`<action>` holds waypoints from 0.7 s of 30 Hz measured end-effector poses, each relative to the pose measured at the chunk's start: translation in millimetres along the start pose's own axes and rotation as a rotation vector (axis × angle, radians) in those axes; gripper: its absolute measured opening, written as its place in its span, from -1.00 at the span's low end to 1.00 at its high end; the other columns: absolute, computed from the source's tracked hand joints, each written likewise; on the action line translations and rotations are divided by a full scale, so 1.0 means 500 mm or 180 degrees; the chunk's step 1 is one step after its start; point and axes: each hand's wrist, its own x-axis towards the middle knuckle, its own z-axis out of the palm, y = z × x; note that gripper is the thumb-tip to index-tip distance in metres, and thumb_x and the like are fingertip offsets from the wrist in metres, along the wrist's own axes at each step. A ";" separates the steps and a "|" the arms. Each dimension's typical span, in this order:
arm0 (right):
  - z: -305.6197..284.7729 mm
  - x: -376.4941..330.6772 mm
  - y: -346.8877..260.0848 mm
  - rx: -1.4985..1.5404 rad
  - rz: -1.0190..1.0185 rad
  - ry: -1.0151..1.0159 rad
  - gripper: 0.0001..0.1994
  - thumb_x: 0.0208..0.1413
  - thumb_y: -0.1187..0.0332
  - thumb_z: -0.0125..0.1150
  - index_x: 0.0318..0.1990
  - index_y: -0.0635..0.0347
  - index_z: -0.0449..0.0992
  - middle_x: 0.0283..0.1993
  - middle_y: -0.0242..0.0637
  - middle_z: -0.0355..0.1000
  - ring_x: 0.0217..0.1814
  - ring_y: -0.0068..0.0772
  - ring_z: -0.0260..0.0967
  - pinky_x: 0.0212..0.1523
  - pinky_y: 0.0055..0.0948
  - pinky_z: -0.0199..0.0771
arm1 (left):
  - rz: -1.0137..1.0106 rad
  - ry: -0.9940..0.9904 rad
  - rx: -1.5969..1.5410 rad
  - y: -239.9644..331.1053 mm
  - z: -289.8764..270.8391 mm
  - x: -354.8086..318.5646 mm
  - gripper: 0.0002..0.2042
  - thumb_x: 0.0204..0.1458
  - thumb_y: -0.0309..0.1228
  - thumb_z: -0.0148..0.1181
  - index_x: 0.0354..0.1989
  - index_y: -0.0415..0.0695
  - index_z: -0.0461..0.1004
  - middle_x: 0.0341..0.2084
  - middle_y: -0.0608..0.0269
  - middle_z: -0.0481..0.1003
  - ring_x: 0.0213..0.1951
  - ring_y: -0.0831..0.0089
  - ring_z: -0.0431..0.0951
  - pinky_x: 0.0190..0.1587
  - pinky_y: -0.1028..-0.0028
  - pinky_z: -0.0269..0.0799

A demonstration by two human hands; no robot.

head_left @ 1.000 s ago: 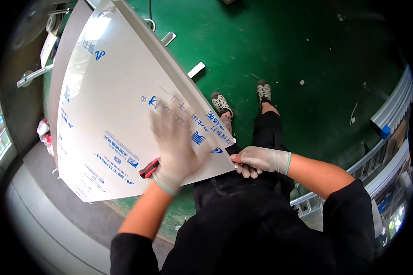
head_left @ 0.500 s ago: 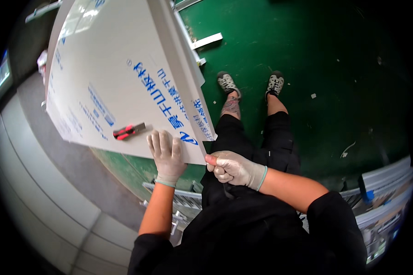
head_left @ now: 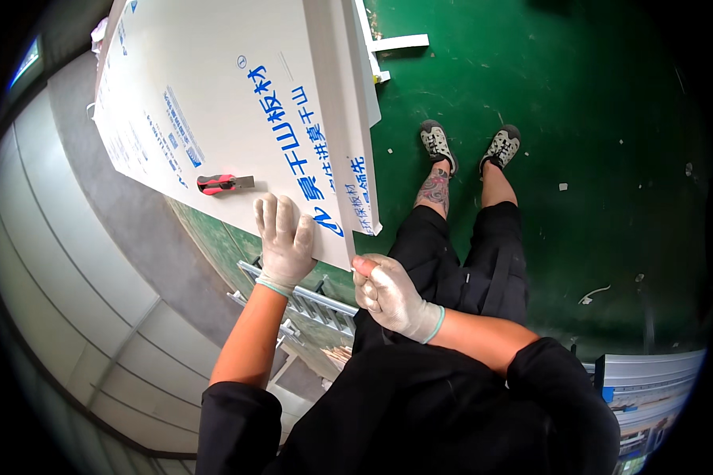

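Left hand (head_left: 284,241) flat on panel (head_left: 214,103); knife (head_left: 223,184) near

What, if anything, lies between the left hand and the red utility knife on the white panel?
Nothing visible does. The left hand lies flat on the white panel near its closest edge, and the red utility knife lies on the same surface just beyond the fingertips, to their left. Only bare panel shows between them. The right hand pinches at the panel's near corner.

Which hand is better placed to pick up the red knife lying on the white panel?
Probably the left hand: it lies flat on the white panel, close to the red knife. The right hand pinches the panel's near corner, farther away.
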 end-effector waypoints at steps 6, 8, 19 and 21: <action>-0.003 0.000 -0.034 -0.0773 0.0235 0.0049 -0.71 0.43 0.18 0.12 -0.34 0.12 0.39 -0.52 -0.57 0.23 -0.66 -0.82 0.00 -0.67 -0.67 -0.04 | -0.0042 0.0044 -0.0101 0.002 -0.007 0.017 -0.51 -0.16 -0.51 0.27 0.02 -0.05 0.32 0.15 -0.20 0.26 0.17 -0.34 0.29 0.25 -0.38 0.09; 0.010 -0.005 -0.067 -0.1079 0.0536 0.0098 -0.68 0.44 0.14 0.10 -0.32 0.15 0.41 -0.53 -0.55 0.24 -0.66 -0.79 0.03 -0.67 -0.66 -0.01 | -0.0074 0.0049 -0.0148 0.002 -0.006 0.021 -0.52 -0.14 -0.49 0.27 0.03 -0.02 0.33 0.13 -0.18 0.28 0.17 -0.33 0.30 0.26 -0.35 0.10; 0.033 -0.026 -0.068 -0.1138 0.0629 0.0119 -0.61 0.47 0.10 0.02 -0.28 0.26 0.46 -0.61 -0.56 0.18 -0.68 -0.72 0.00 -0.65 -0.64 0.03 | -0.0036 0.0225 -0.0371 -0.005 0.000 0.021 -0.58 -0.07 -0.46 0.25 0.03 0.00 0.37 0.17 -0.09 0.32 0.17 -0.27 0.36 0.30 -0.29 0.12; 0.024 -0.027 -0.037 -0.0436 0.0445 -0.0008 -0.66 0.49 0.22 -0.01 -0.34 0.23 0.42 -0.64 -0.61 0.07 -0.70 -0.74 -0.09 -0.65 -0.64 -0.04 | -0.0020 0.0262 -0.0365 -0.004 0.000 0.012 -0.60 -0.07 -0.46 0.26 0.00 0.00 0.37 0.13 -0.08 0.32 0.15 -0.25 0.37 0.29 -0.30 0.13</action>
